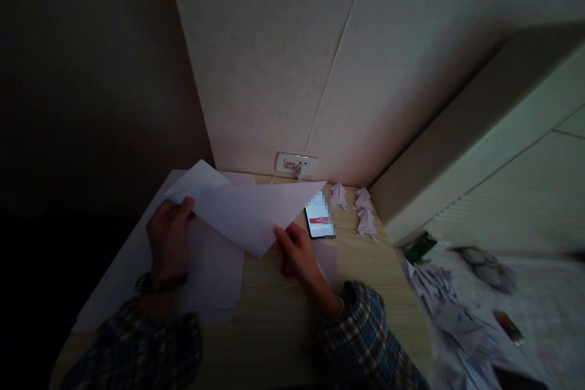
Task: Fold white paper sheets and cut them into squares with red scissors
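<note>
A white sheet of paper, folded over on a slant, is held up between my two hands above the table. My left hand pinches its left part, thumb on top. At the lower right edge, my right hand grips the sheet between thumb and fingers. Something red shows under my right hand, mostly hidden, so its kind is unclear. Below my left hand lies a stack of white paper. A phone with a lit screen lies just beyond my right hand.
Several small folded paper figures stand at the back right of the wooden table. A wall socket with a plug sits behind. Another piece of paper lies under my right wrist. Crumpled papers cover a lower surface at right.
</note>
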`<state>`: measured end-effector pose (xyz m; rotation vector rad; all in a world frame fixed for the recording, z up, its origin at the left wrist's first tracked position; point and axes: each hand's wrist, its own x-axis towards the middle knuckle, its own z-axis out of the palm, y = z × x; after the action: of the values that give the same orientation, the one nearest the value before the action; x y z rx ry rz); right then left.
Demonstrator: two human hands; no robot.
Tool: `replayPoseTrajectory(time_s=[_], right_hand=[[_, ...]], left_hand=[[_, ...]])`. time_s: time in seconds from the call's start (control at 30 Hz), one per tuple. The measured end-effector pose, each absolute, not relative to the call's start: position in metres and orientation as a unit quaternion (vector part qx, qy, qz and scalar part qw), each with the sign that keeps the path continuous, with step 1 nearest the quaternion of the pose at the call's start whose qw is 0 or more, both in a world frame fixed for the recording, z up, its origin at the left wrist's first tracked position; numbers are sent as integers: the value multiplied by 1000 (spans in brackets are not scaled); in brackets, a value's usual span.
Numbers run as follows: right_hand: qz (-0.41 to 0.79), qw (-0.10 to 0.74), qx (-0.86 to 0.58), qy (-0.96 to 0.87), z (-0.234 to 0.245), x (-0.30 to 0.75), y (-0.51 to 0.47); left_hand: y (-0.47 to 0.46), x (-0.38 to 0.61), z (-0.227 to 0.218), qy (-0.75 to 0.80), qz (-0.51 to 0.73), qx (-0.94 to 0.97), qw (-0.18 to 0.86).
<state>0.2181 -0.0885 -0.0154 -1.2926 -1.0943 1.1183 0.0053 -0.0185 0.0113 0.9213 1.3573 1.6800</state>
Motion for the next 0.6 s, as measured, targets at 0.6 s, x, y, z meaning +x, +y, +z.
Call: replayPoseTrajectory(time_s=[0.6], right_hand=[[460, 518, -536, -482, -12, 220, -90]], left_hand=[[-26, 20, 15, 487, 621, 339, 512]])
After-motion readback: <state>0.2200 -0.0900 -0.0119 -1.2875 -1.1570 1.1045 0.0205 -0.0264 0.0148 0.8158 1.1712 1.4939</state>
